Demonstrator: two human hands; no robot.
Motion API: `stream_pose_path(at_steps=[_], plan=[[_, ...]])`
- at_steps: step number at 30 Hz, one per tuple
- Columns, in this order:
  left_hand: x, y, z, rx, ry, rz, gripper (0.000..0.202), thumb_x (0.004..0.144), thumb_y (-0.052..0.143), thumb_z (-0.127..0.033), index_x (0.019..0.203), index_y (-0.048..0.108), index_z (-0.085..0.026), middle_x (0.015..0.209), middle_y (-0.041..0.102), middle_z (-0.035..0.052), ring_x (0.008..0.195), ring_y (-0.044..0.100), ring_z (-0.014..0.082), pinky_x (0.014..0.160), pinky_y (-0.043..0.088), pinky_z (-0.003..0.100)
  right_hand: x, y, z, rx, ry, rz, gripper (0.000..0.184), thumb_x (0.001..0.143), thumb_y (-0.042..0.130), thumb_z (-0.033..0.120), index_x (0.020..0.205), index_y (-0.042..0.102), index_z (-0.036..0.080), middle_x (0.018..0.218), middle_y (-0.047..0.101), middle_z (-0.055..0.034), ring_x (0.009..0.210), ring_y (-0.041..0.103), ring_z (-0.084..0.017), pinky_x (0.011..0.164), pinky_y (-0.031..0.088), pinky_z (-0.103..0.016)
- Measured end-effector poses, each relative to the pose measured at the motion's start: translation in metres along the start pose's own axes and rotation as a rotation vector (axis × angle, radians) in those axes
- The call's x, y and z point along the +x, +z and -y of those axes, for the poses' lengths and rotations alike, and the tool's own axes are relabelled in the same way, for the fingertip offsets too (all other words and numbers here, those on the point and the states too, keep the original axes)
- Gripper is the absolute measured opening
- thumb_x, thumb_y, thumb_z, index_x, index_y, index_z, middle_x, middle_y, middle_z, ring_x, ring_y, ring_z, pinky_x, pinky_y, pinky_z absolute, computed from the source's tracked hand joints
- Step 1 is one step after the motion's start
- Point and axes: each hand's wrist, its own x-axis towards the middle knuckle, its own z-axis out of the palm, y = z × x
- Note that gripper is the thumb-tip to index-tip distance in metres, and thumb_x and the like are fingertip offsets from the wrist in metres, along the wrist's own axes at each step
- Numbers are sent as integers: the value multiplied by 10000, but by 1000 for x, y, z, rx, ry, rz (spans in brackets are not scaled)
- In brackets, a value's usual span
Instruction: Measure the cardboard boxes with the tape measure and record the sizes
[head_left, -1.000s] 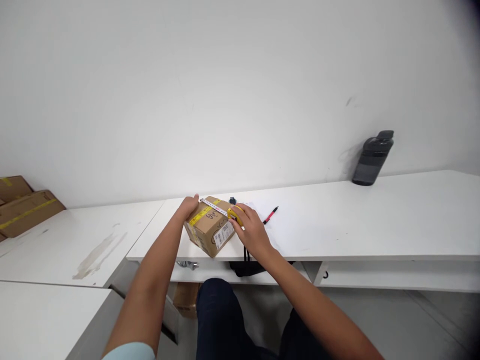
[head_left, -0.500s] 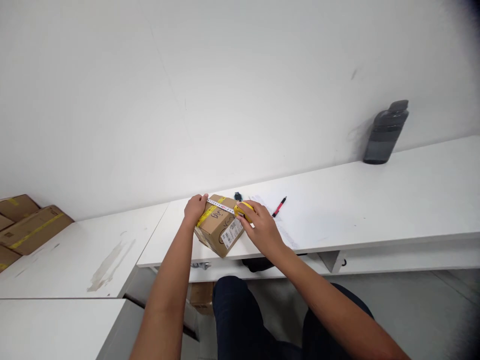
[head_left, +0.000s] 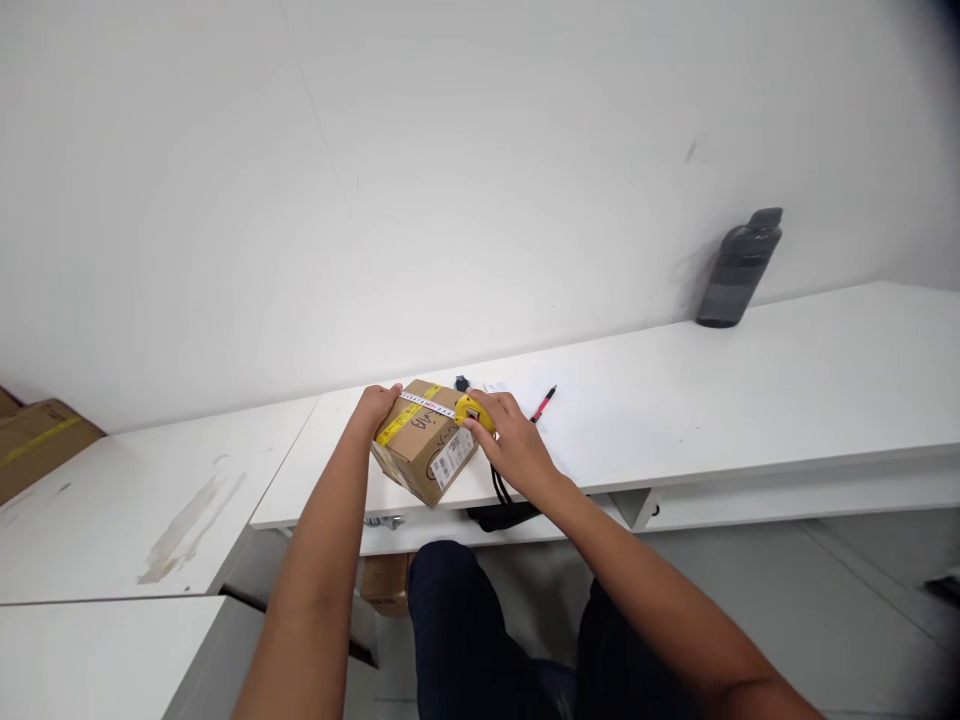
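A small cardboard box (head_left: 421, 452) with yellow tape and a white label sits near the front edge of the white table (head_left: 712, 400). My left hand (head_left: 375, 404) presses the end of a measuring tape blade (head_left: 427, 403) against the box's far left top edge. My right hand (head_left: 510, 440) is closed round the yellow tape measure case (head_left: 472, 410) at the box's right side. The blade runs straight across the box top between both hands.
A red pen (head_left: 543, 402) and a sheet of paper lie just right of the box. A dark bottle (head_left: 738, 268) stands against the wall at the right. Cardboard boxes (head_left: 37, 440) are stacked on the left table. A black bag (head_left: 502, 512) hangs under the table.
The camera view has shifted. My hands keep the tape stretched across the box top, with the case still at the right edge.
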Motion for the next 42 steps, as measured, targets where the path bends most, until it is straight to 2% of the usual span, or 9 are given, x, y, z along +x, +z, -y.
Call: stream_pose_path(at_steps=[7, 11, 16, 21, 27, 32, 36, 39, 42], plan=[[6, 2, 3, -110, -101, 140, 397, 783, 691, -572, 848, 646, -183, 824, 744, 135, 681, 686, 290, 622, 485, 377, -13, -16, 2, -139, -33, 36, 399, 986, 479, 361, 1373, 557, 300, 1141, 590, -122, 808, 659, -257, 601, 575, -387], [4, 8, 4, -64, 32, 41, 371, 772, 713, -541, 815, 624, -183, 776, 716, 92, 678, 647, 237, 637, 448, 333, -13, -17, 3, -125, -23, 22, 414, 989, 476, 329, 1399, 530, 317, 1157, 585, -117, 903, 656, -262, 629, 582, -364], [0, 14, 3, 113, 200, -79, 319, 857, 611, -493, 744, 545, -202, 788, 673, 51, 700, 567, 183, 637, 383, 291, 3, -10, 6, -115, -11, 61, 410, 990, 465, 332, 1391, 531, 279, 1147, 581, -115, 983, 640, -260, 656, 586, -345], [-2, 13, 1, 120, 214, -75, 315, 875, 586, -470, 716, 513, -208, 775, 656, 43, 696, 552, 177, 634, 368, 283, 11, -5, 13, -200, -44, 129, 386, 996, 445, 301, 1364, 549, 244, 1205, 578, -135, 956, 647, -253, 639, 572, -335], [-4, 12, -1, 98, 178, -46, 304, 874, 585, -474, 740, 525, -208, 801, 670, 58, 710, 577, 195, 663, 395, 303, 2, -6, 10, -156, -14, 98, 377, 995, 461, 325, 1356, 544, 251, 1174, 596, -130, 999, 645, -263, 649, 577, -338], [2, 13, 1, 80, 178, -113, 486, 969, 334, -578, 823, 603, -200, 989, 709, 135, 896, 636, 281, 805, 433, 374, 1, 2, 1, 11, 103, 134, 439, 971, 497, 374, 1393, 493, 257, 1211, 600, -134, 1100, 614, -298, 806, 579, -419], [3, 11, 3, 39, 133, -128, 674, 972, 175, -639, 829, 654, -186, 1073, 715, 176, 990, 645, 330, 865, 432, 416, -5, 9, -12, 283, 253, 30, 489, 952, 519, 437, 1409, 457, 274, 1369, 529, -124, 1184, 571, -279, 924, 548, -450], [-3, 4, 7, 54, 128, -97, 726, 959, 156, -668, 804, 678, -188, 1041, 729, 175, 959, 656, 335, 848, 437, 422, -9, 4, -22, 461, 421, -122, 578, 918, 561, 480, 1440, 399, 291, 1415, 482, -118, 1151, 580, -261, 872, 564, -428], [-14, -7, 18, -10, 148, -151, 713, 963, 165, -661, 825, 688, -196, 1018, 734, 145, 924, 658, 305, 821, 443, 397, -7, -12, -29, 634, 536, -147, 658, 868, 633, 493, 1444, 372, 311, 1352, 518, -103, 950, 641, -208, 768, 566, -367]])
